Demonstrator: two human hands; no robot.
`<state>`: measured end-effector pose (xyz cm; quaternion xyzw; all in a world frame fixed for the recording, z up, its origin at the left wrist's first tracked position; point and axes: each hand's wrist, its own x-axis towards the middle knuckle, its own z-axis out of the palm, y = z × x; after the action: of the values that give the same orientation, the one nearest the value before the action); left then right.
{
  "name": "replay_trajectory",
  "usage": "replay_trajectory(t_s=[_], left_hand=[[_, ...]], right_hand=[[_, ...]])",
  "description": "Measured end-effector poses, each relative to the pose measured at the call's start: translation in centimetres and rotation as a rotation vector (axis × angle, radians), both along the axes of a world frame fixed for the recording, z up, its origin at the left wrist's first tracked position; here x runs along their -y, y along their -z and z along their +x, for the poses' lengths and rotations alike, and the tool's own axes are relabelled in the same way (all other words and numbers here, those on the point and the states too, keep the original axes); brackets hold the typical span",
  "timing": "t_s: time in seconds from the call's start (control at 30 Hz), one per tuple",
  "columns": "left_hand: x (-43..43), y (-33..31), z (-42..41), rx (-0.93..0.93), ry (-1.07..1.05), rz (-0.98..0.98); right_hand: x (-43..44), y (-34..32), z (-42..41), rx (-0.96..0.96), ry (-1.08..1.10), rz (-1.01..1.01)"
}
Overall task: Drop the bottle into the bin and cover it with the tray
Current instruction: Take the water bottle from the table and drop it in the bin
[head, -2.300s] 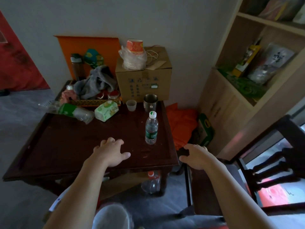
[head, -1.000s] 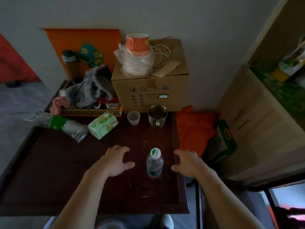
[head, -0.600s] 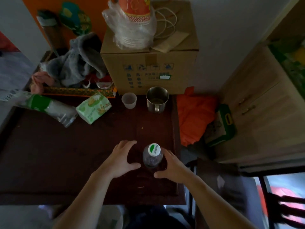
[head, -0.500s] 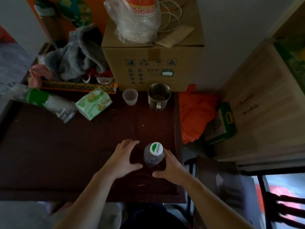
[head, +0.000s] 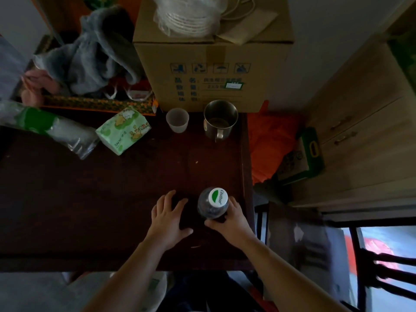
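A clear water bottle (head: 212,207) with a white and green cap stands upright near the right front of the dark wooden table (head: 90,199), which has a raised rim. My right hand (head: 233,219) wraps around the bottle's right and near side. Just left of the bottle and apart from it, my left hand (head: 168,216) lies flat on the table with fingers spread and nothing in it. A pale rounded shape (head: 155,289), perhaps the bin, shows below the table's front edge, mostly hidden by my left arm.
At the back stand a cardboard box (head: 213,70), a metal mug (head: 220,119) and a small plastic cup (head: 177,120). A tissue pack (head: 123,130), a sleeve of cups (head: 45,124) and grey cloth (head: 94,57) fill the back left. A cabinet (head: 360,131) and dark chair (head: 371,266) are right.
My head has come in over the table. My right hand moved from the table's right edge to the bottle and closed around it. My left hand stays open beside it.
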<state>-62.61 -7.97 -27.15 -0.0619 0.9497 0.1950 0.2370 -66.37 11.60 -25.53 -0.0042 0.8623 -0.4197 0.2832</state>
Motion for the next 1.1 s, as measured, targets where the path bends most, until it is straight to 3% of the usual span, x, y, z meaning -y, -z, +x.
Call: replay_trajectory(t_s=[1.1], left_hand=[[-1.6, -3.2, 3.8, -0.149, 0.054, 0.009]], right_hand=[[-1.1, -1.2, 7.0, -0.122, 0.189, 0.01]])
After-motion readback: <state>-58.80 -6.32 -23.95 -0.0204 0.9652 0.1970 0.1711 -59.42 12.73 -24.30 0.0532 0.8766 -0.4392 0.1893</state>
